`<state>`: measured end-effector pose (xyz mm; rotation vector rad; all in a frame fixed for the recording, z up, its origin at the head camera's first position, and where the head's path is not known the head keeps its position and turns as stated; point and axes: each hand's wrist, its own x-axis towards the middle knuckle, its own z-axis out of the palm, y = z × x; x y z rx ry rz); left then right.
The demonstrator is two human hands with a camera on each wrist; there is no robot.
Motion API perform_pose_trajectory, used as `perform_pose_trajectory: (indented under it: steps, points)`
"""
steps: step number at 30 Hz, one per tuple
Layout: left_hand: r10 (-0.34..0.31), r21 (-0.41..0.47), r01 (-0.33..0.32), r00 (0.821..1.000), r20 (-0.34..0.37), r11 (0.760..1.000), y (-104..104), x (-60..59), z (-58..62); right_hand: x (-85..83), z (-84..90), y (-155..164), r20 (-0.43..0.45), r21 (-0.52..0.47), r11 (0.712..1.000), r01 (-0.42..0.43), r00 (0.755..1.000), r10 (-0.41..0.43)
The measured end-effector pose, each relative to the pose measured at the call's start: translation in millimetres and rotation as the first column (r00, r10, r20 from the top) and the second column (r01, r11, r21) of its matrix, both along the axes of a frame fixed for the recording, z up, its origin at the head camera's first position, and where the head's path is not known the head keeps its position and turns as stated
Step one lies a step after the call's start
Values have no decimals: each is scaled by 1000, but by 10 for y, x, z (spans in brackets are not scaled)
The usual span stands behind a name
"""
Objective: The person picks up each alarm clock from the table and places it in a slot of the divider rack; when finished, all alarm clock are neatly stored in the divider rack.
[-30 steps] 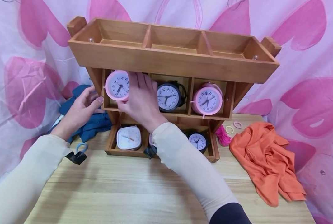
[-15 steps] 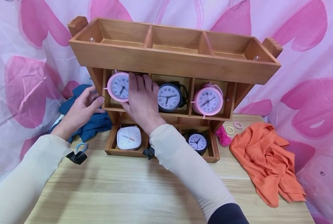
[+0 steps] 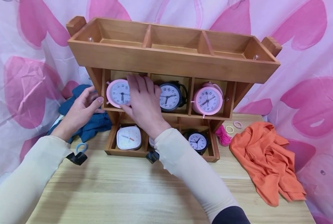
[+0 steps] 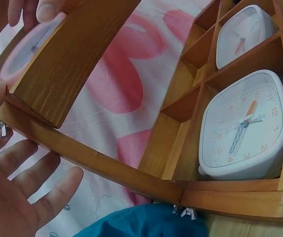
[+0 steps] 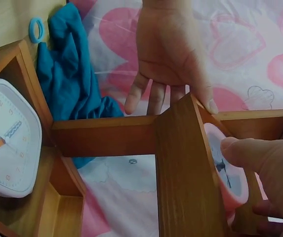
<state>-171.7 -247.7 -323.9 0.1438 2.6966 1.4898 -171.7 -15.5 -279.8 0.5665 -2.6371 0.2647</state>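
In the head view my right hand (image 3: 144,102) grips a pink round alarm clock (image 3: 118,93) in the left compartment of the middle tier; its right side is behind my fingers. The right wrist view shows my right thumb (image 5: 245,154) on the front of that clock. My left hand (image 3: 83,107) rests against the left side of the wooden shelf (image 3: 172,59), its fingers (image 4: 57,192) spread loosely in the left wrist view and holding nothing. To the right of the gripped clock sit a black alarm clock (image 3: 168,97) and another pink alarm clock (image 3: 208,101).
On the bottom tier are a white square clock (image 3: 128,137), a small black clock (image 3: 198,142) and one mostly hidden by my right sleeve. Blue cloth (image 3: 92,124) lies left of the shelf. Orange cloth (image 3: 267,158), pink cord (image 3: 223,136) and hair ties (image 3: 229,129) lie right.
The gripped pink clock has turned in its compartment and sits slightly lower. My right hand has shifted a little down and right with it. My left hand has stayed put.
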Motion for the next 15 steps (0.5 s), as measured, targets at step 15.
perform_pose_trajectory:
  steps: [15]
  points:
    - [90,-81,-104,984,-156,991,75,289,104,389,24,582,-154,-305,924,-230,970,190]
